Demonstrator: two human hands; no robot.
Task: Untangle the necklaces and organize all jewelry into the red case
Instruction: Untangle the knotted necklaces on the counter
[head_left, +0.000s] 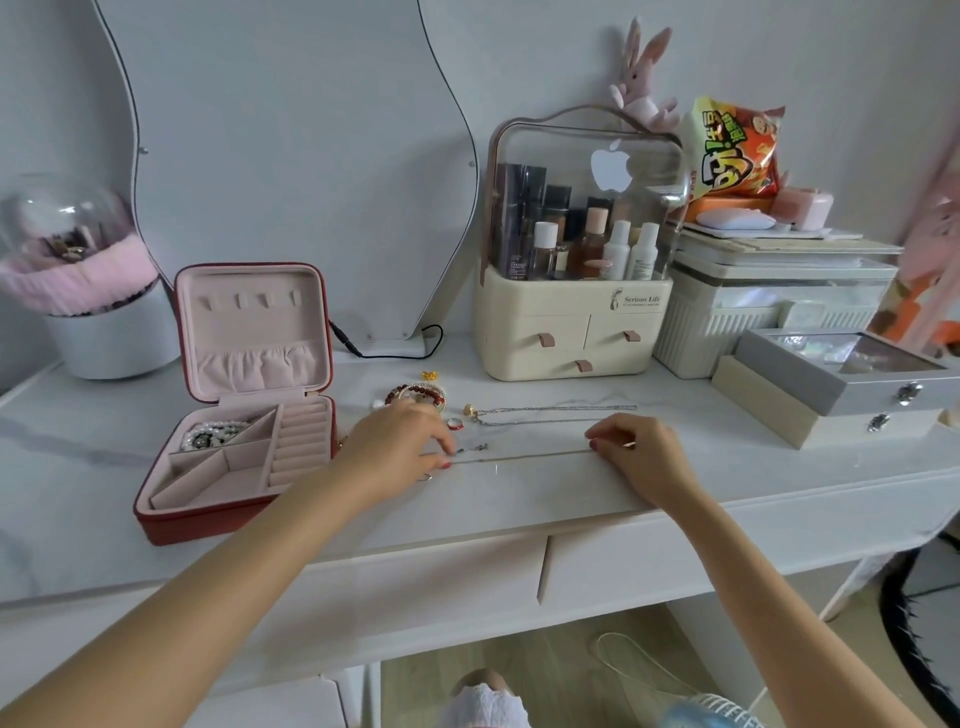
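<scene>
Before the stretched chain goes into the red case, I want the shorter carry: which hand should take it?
Probably the left hand: it pinches the thin chain at the end right beside the open red case. The right hand holds the far end.

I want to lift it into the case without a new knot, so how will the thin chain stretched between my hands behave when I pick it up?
The thin chain is very fine, so it will probably sag and fold once lifted. It looks light, likely sliding easily on the smooth table. Keeping both hands' hold should limit tangling.
</scene>
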